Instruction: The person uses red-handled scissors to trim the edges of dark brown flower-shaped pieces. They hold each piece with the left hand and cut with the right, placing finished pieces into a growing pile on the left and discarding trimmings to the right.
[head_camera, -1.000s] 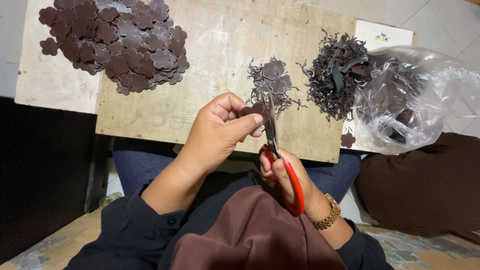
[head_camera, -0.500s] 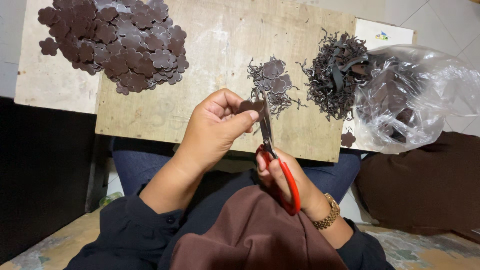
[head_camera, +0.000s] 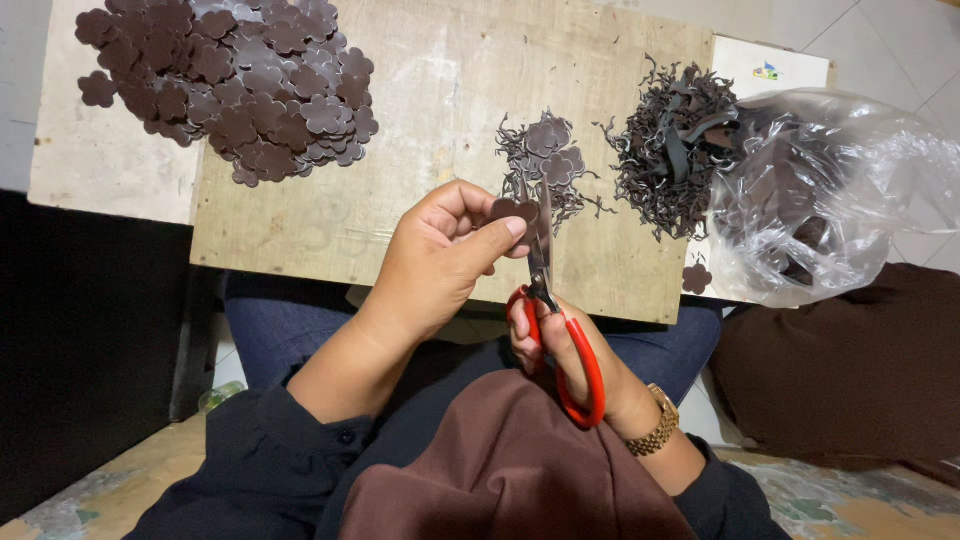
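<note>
Scissors (head_camera: 548, 290) lower now, one flower piece (head_camera: 512, 210)

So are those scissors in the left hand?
No, the right hand grips the red-handled scissors; the left hand pinches a brown flower-shaped piece.

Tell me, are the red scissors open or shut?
Nearly shut: the scissors blades lie close together, pointing up beside the brown flower piece pinched by the left hand.

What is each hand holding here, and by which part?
The left hand pinches a brown flower-shaped piece by its edge, between thumb and fingers. The right hand holds scissors by their red handle loops.
</note>
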